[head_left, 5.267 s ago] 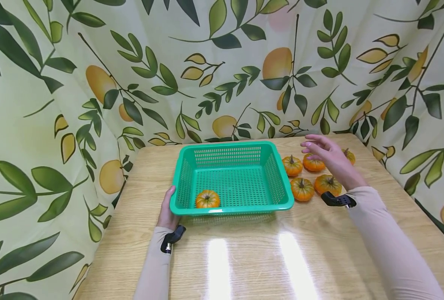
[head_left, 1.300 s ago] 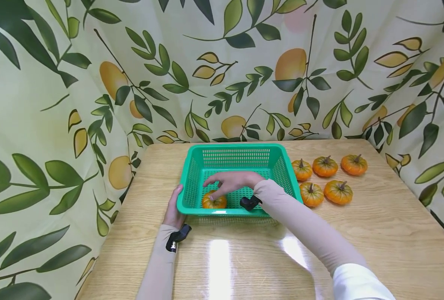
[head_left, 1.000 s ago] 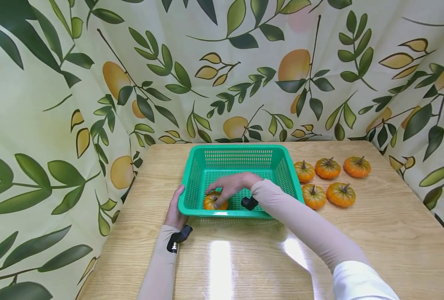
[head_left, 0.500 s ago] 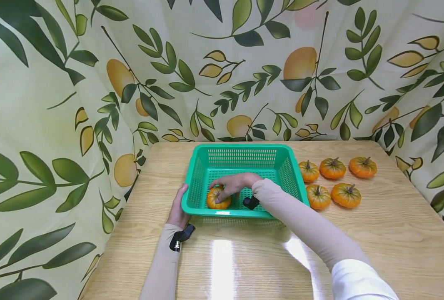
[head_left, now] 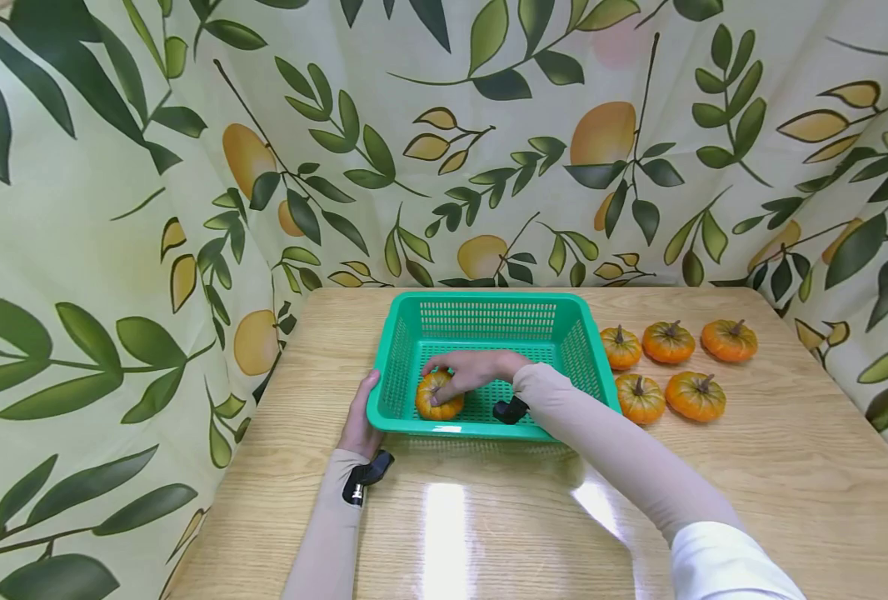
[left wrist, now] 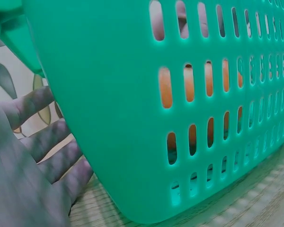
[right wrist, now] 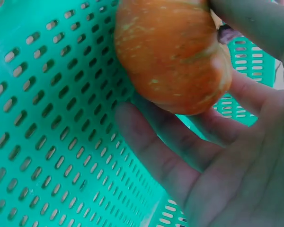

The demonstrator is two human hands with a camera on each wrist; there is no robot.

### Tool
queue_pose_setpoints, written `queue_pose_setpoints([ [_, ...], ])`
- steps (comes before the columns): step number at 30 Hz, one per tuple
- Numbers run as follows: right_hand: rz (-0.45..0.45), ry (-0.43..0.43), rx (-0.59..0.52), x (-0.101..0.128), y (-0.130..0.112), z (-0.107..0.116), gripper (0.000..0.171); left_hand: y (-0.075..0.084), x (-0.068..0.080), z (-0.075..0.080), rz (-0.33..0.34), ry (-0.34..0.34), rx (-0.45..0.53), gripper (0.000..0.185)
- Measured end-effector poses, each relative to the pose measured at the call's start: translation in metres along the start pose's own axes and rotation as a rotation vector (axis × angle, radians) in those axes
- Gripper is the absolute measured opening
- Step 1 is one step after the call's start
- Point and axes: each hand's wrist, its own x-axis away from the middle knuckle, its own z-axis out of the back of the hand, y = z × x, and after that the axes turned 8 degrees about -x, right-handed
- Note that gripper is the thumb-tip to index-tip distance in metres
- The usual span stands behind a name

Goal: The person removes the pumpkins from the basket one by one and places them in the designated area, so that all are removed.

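A pale wooden table [head_left: 751, 483] stood before a draped cloth backdrop printed with green leaves and yellow fruit [head_left: 114, 208]. On the table sat a green perforated plastic basket [head_left: 489, 315], rectangular and open-topped. The person's left hand [head_left: 359, 419] lay against the basket's near-left corner on the outside, thumb up along the rim; in the left wrist view its fingers [left wrist: 52, 156] lay fairly straight and spread beside the basket wall, gripping nothing. The right hand [head_left: 472, 370] reached inside the basket, its fingers curled over a small orange artificial pumpkin [head_left: 439, 397] in the basket's near-left part. In the right wrist view that pumpkin [right wrist: 173, 54] was held between the fingers [right wrist: 156, 156] beneath it and the thumb above, close to the basket's mesh; whether it touched the floor could not be told. To the right of the basket, on the bare table, lay 5 more small orange pumpkins [head_left: 669, 342]: 3 in a far row and 2 in a near row, just beside one another.
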Motion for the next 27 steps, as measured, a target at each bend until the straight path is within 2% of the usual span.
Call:
queue_pose_setpoints([
  [8,0.007,0.049,-0.127,0.006,0.003,0.003,0.061,0.001,0.0,0.0,-0.007,0.002,0.014,0.064],
  [16,0.029,0.14,-0.109,0.026,0.005,0.009,0.064,0.001,0.001,-0.002,-0.007,-0.032,0.009,0.063],
  [23,0.032,0.19,-0.162,0.043,0.005,0.021,0.062,0.001,0.002,-0.001,-0.009,0.007,0.009,0.061],
  [27,0.029,0.22,-0.188,0.052,0.008,0.026,0.06,0.001,0.002,-0.001,-0.004,-0.006,-0.001,0.062],
])
